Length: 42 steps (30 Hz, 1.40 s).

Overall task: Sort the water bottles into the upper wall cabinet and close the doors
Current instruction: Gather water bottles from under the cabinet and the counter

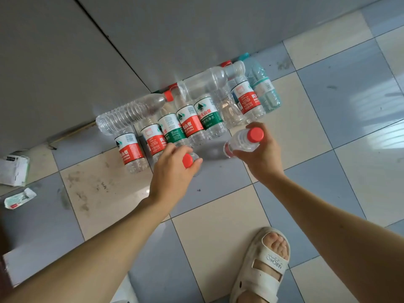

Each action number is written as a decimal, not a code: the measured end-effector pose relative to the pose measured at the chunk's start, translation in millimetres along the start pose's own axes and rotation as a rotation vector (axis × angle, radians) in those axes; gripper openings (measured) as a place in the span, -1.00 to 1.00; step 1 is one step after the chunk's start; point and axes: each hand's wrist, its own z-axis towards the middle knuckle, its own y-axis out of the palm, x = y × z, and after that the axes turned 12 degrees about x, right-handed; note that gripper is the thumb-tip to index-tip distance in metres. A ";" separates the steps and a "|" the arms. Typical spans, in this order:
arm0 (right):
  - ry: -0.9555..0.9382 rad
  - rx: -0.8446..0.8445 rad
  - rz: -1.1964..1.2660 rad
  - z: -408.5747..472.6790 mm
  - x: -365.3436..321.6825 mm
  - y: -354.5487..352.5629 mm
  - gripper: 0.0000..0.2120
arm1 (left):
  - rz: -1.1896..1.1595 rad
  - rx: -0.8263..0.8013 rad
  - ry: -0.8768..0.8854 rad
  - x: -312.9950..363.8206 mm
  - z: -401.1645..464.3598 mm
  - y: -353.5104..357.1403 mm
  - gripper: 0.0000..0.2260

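Water bottles (192, 119) lie in a loose row on the tiled floor (218, 232), against the foot of a grey panel (65, 62) that fills the view from about nine to twelve o'clock. Most carry red or green labels; a larger clear one (131, 113) rests across the others at the ten o'clock end, another clear one (209, 80) sits on top near the middle, and a teal bottle (263, 88) closes the row toward one o'clock.

Each hand already has one. The left hand (175, 171) curls round the neck of a red-capped bottle (188, 160), thumb and fingers wrapped just under the cap. The right hand (260, 154) grips a second red-capped bottle (244, 142) round its upper body, the cap pointing up toward the camera. Both grasps look narrow and firm.

Judging by their look, these are thin-walled plastic: light if empty, noticeably heavier if full, and the frame does not settle how full each one is. The ribbed sides will give under a squeeze and the labels are smooth, so the stiff shoulder or neck below the cap seems the safest hold.

The upper cabinet is not in view. At six o'clock a foot in a pale sandal (262, 270) stands on the tiles; scraps of packaging (14, 171) lie at nine o'clock
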 end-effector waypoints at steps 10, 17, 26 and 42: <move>-0.010 -0.091 -0.102 -14.8 19.6 18.8 -0.33 | 0.087 0.037 0.129 -0.8 -3.7 8.5 -0.60; 0.137 -0.172 -0.089 -8.0 45.8 16.3 -0.20 | -0.056 -0.082 -0.121 -40.2 -1.5 17.0 -0.25; 0.148 -0.176 0.050 -2.5 72.5 38.9 -0.34 | -0.333 -0.039 -0.326 -67.3 0.5 78.9 -0.25; 0.174 -0.255 0.068 -32.1 -30.3 -27.9 -0.44 | -0.314 -0.070 -0.354 -13.3 5.1 -24.9 -0.49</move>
